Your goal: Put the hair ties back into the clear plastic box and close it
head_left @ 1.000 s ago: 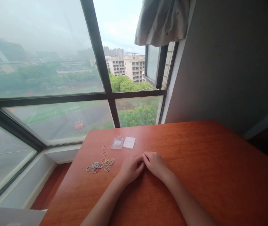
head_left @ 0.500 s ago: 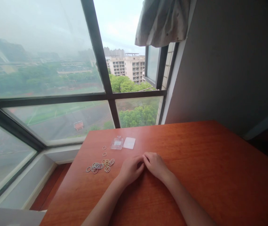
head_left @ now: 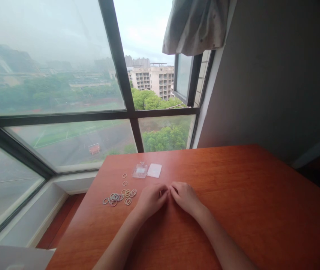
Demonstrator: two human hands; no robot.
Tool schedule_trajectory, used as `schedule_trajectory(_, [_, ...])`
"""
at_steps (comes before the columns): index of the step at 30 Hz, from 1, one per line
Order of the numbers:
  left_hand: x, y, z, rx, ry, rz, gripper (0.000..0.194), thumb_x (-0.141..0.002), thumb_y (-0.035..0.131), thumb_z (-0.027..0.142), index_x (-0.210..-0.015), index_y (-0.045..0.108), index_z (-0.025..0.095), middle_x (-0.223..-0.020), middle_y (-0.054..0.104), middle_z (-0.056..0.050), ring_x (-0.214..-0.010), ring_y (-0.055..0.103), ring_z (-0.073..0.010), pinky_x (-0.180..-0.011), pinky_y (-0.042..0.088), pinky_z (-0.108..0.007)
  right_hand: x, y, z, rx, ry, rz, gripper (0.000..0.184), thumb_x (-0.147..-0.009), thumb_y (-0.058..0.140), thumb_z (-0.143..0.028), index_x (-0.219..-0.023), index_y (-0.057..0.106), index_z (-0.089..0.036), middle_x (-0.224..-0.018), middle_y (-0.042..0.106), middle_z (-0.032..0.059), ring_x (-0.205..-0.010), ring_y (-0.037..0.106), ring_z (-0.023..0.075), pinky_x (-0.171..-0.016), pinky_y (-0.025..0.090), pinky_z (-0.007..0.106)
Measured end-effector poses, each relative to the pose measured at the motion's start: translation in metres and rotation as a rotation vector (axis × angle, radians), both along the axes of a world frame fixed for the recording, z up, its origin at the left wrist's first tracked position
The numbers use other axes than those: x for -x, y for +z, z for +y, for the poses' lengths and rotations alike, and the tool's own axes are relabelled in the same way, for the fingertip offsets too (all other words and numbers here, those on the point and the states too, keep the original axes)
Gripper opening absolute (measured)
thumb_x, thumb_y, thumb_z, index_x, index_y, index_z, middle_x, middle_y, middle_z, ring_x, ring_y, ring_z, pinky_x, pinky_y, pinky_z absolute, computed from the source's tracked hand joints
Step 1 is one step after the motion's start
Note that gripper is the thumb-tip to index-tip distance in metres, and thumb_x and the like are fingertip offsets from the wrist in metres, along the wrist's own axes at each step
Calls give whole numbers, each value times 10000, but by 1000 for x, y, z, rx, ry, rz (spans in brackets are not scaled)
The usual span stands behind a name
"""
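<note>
Close together above the middle of the table are my left hand and my right hand. The fingers of each are curled, thumb against fingertips, and the two sets of fingertips nearly meet. Anything pinched between them is too small or too hidden to make out. Left of my left hand lies a loose cluster of thin pale rings, mostly greyish. A few yellowish rings are among them, and two single rings sit farther back. Beyond my hands lies a small clear plastic case with a white square piece beside it.
The reddish-brown wooden table extends to the right. Along its far side runs a dark-framed window, with a hanging curtain above. A dark grey wall stands on the right.
My left hand has shifted slightly left, and its fingers have drawn a little away from my right hand. My right hand is almost where it was. Rings and case have not moved.
</note>
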State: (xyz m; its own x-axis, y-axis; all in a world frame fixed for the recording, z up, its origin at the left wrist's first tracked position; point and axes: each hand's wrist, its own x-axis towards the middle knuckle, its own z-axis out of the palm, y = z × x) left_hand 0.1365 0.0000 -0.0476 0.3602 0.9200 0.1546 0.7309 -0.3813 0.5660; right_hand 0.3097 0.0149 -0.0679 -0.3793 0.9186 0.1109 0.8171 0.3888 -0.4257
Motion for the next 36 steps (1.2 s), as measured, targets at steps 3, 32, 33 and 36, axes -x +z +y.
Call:
schedule_trajectory(3, [38,15,11,-36,284,18,243,-862,460,322,-793,645,180,-709,662,-23,-654,593,-160,-604,412,-242,0,1,0,7,11,-9,323,-968,390,-306,-779,631,-202,-804,701,53,-742,612,164,-618,287,264])
schedule_trajectory(32, [62,-20,25,-141,196,-9,304,-838,528,322,-1088,647,197,-1023,624,-95,-975,589,-247,-870,485,-383,-6,-8,9,-184,-60,206,267,-873,519,-246,-1107,648,-229,-1185,603,81,-1092,521,231,-956,426,355])
schedule_trajectory(33, [55,-21,23,-140,149,-27,294,-835,533,306,-1085,645,197,-1034,619,-96,-985,582,-246,-883,476,-381,-7,-8,9,-198,-68,180,295,-869,525,-254,-1140,639,-232,-1253,570,91,-1147,494,248,-985,412,382])
schedule_trajectory(36, [33,-21,17,-129,83,-66,295,-816,547,257,-1093,634,201,-1032,615,-91,-960,576,-237,-886,466,-380,-11,-10,11,-218,-92,102,376,-863,518,-254,-1229,601,-222,-1414,450,113,-1299,376,295,-1046,362,446])
